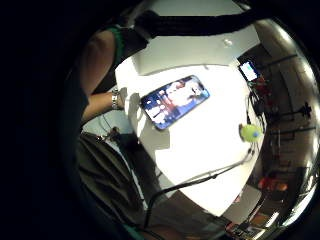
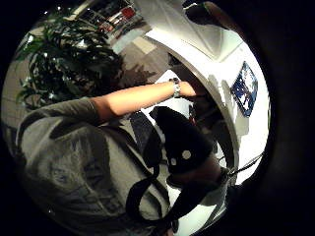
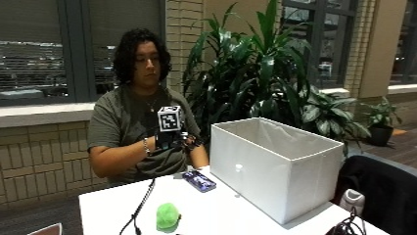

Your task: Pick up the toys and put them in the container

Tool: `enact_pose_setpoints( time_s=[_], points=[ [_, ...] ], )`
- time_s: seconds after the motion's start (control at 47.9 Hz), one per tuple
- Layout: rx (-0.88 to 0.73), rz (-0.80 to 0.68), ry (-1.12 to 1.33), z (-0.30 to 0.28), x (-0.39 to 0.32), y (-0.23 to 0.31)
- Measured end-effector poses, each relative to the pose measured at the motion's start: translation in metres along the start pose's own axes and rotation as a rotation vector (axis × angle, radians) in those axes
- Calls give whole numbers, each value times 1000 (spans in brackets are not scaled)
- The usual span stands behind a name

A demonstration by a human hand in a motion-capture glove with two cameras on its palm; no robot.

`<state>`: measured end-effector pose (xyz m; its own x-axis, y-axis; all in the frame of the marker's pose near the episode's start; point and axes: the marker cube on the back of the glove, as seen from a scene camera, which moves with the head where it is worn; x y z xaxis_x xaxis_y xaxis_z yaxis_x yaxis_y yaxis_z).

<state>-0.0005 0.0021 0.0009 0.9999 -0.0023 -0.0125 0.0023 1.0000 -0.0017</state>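
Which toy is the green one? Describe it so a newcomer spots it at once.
Start at the white table and its tall white fabric container. On the side away from the container, near the front edge, sits the green toy, beside a black cable. It is rounded and bright green, unlike the flat, dark blue toy package lying closer to the person.

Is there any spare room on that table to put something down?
Yes: bare white table lies between the green toy and the blue toy, and left of the cable. The white container crowds the other side.
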Motion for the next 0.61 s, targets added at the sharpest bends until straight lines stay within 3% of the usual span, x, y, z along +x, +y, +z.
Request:
enact_pose_setpoints(
  time_s=[0.23, 0.334, 0.438, 0.605],
  points=[
    [-1, 21, -10, -4, 17, 4],
    [-2, 104, 1, -5, 50, 7],
    [30, 245, -11, -7, 112, 7],
    [53, 603, 43, -5, 242, 18]
  ],
)
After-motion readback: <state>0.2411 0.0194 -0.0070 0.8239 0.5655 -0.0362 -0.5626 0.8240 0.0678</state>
